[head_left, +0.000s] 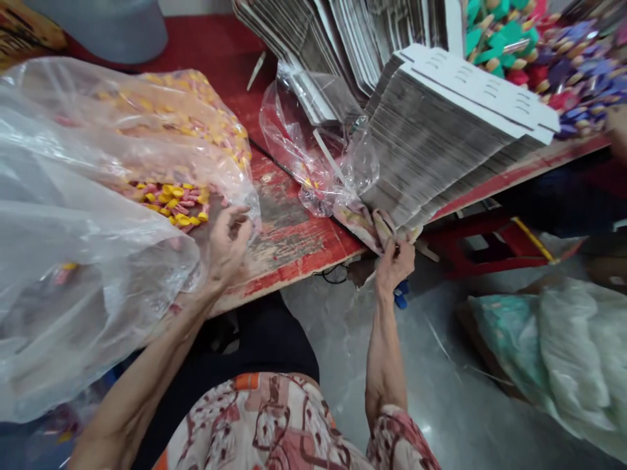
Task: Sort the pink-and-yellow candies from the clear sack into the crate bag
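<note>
My right hand [396, 262] pinches a pale cloth with a pinkish pattern [360, 222] at the table's front edge. My left hand [229, 243] is beside the mouth of a large clear plastic bag [98, 235], its fingers curled in. Whether it grips anything is hard to see. Inside the bag lie many small pink pieces with yellow ends [171, 202]. A crumpled clear bag [323, 143] with a few pink and yellow bits rests between my hands, touching the cloth.
Stacks of flat white and grey cardboard [455, 130] stand behind my right hand. Green, red and purple pieces [582, 72] are heaped at the back right. A grey bucket [108, 29] is at the back left. Filled sacks [563, 352] and a red stool [484, 245] stand at right.
</note>
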`<state>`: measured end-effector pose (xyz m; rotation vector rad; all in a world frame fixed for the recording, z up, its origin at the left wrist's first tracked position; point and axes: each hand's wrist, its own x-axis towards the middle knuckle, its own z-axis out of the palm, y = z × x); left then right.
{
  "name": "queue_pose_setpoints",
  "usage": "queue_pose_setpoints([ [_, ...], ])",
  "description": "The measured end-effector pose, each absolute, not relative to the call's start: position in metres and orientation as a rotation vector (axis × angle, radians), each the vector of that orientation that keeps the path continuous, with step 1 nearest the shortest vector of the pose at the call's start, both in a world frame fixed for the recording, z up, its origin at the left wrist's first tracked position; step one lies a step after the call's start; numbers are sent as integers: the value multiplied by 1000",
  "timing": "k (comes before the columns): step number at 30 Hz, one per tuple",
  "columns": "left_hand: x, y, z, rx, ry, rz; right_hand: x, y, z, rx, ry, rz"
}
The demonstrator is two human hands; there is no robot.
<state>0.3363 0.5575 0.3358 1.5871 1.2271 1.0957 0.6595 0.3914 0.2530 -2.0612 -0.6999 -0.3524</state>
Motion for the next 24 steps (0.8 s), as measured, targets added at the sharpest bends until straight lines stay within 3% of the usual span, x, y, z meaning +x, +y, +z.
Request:
queue_pose_setpoints([
  [6, 392, 505, 336, 1728, 921, 557, 679, 421, 276, -1681, -395, -33],
  [12, 455, 456, 298, 1621, 641, 174, 652, 388, 243, -1684, -400, 65],
  [19, 456, 436, 254, 1311, 857, 117, 596, 356, 182, -1856, -247, 495],
  [24, 430, 440, 254, 912, 624, 223, 595, 365, 187, -1785, -257, 642],
])
